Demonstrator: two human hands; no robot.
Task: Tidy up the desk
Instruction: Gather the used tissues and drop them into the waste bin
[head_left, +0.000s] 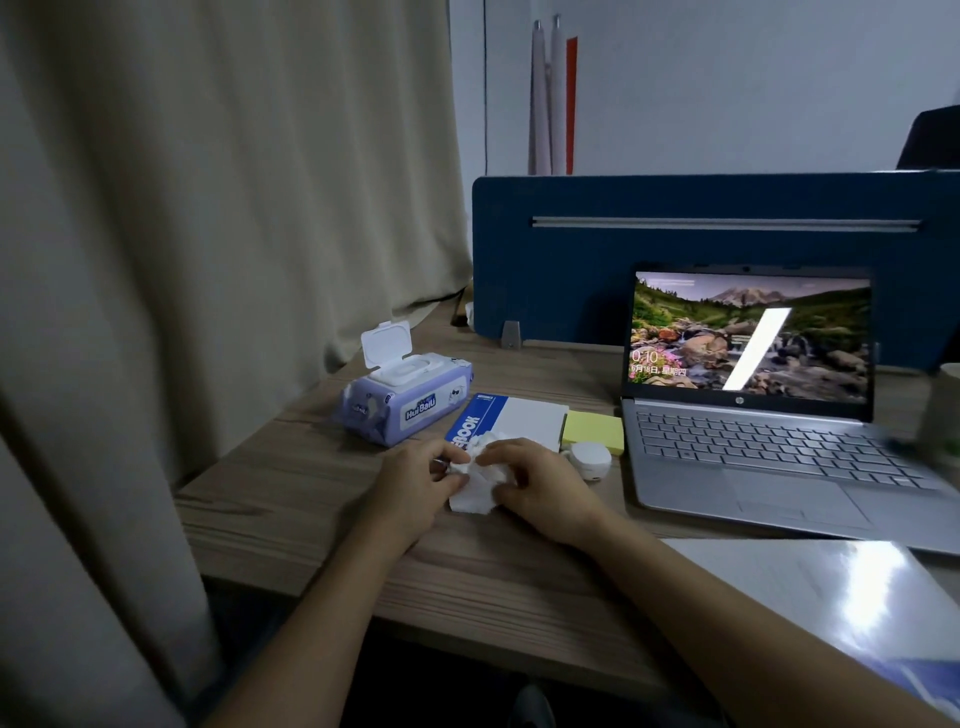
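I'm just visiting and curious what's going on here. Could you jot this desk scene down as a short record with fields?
activity: both hands gather a crumpled white wipe
left hand: gripping the wipe's left side
right hand: gripping its right side
wipes pack: lid flipped open
notebook: flat behind the hands
sticky notes: yellow, beside the notebook
laptop: open, screen lit
desk: wood-grain

A wood-grain desk (291, 499) fills the frame's middle. On it lie a wipes pack (405, 397), notebook (511, 421), sticky notes (594, 430) and laptop (769, 441).
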